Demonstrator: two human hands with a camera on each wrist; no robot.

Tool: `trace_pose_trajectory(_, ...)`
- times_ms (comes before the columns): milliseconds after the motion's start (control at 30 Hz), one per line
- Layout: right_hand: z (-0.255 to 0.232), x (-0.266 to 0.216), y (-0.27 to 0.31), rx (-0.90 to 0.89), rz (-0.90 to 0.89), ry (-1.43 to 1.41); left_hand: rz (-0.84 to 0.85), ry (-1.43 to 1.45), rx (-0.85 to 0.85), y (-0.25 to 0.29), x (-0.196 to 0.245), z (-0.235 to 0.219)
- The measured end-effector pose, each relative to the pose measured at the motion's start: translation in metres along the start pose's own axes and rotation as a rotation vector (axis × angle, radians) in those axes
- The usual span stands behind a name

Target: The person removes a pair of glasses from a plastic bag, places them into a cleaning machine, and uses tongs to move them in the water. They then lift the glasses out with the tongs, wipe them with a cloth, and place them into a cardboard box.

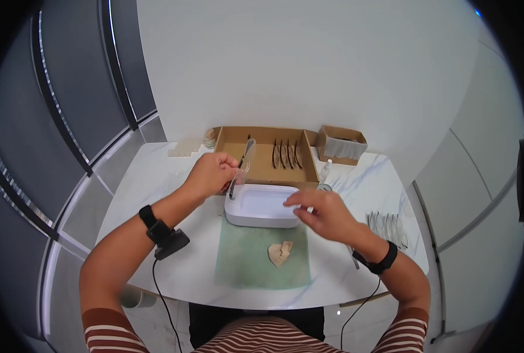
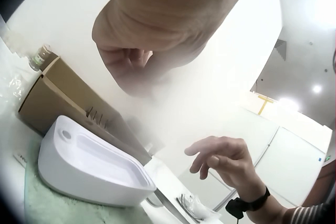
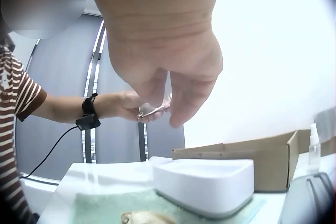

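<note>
Room: plain white wall (image 1: pixel 309 70) at the back, grey blinds (image 1: pixel 77 82) down the left, pale cabinets (image 1: pixel 485 176) on the right
Desk (image 1: pixel 129 203): white marble-look top, pretty busy along the back edge tbh
Cardboard tray (image 1: pixel 262 133): back of the desk, a row of dark-framed glasses (image 1: pixel 285 155) standing in its right half
Green mat (image 1: pixel 235 262): near side of the desk
White tub (image 1: pixel 262 222): on the mat's far end, right up by the tray and blocking part of its front
Small box (image 1: pixel 339 156): right of the tray, pale lining over the side
Right grip (image 1: pixel 324 213): released, fingers loosely bent above the tub's right end
Left grip (image 1: pixel 212 172): pinching a pair of glasses, and covering the tray's front left from the head cam
Held glasses (image 1: pixel 249 152): up over the tub's left end
Clear-looking glasses (image 1: pixel 386 228): bunch on the desk, far right
Beige cloth (image 1: pixel 279 253): crumpled on the mat
Spray bottle (image 1: pixel 325 171): just beside the tray's right side
Jar (image 1: pixel 209 140): by the tray's back left corner
</note>
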State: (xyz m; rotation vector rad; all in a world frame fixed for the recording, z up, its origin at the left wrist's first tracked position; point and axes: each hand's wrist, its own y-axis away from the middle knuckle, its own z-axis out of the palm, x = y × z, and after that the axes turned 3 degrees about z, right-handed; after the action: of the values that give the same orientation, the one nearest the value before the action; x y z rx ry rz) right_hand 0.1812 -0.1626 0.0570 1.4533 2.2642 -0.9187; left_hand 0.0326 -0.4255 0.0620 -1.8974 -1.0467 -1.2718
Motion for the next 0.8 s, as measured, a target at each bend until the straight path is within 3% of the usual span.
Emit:
trace_pose_trajectory(133,-0.026,0.038,-0.069,-0.024,0.197,-0.122,-0.074,0.033,-0.040,-0.078,0.002,0.000)
trace_pose_trajectory(233,-0.036,0.076,-0.116,-0.080,0.291,-0.196,-0.149,-0.166,-0.038,-0.143,-0.019,0.013)
trace_pose_trajectory(300,-0.035,0.098,-0.141,-0.083,0.326,-0.139,-0.233,-0.451,-0.136,-0.185,-0.038,0.026)
trace_pose_trajectory(367,-0.033,0.109,-0.159,-0.121,0.389,-0.155,-0.302,-0.408,-0.098,-0.218,-0.064,0.042)
trace_pose_trajectory(533,-0.021,0.136,-0.182,-0.209,0.548,-0.185,-0.495,-0.464,-0.101,-0.260,-0.098,0.075)
trace_pose_trajectory(800,-0.008,0.154,-0.195,-0.252,0.538,-0.155,-0.491,-0.467,-0.111,-0.269,-0.125,0.087)
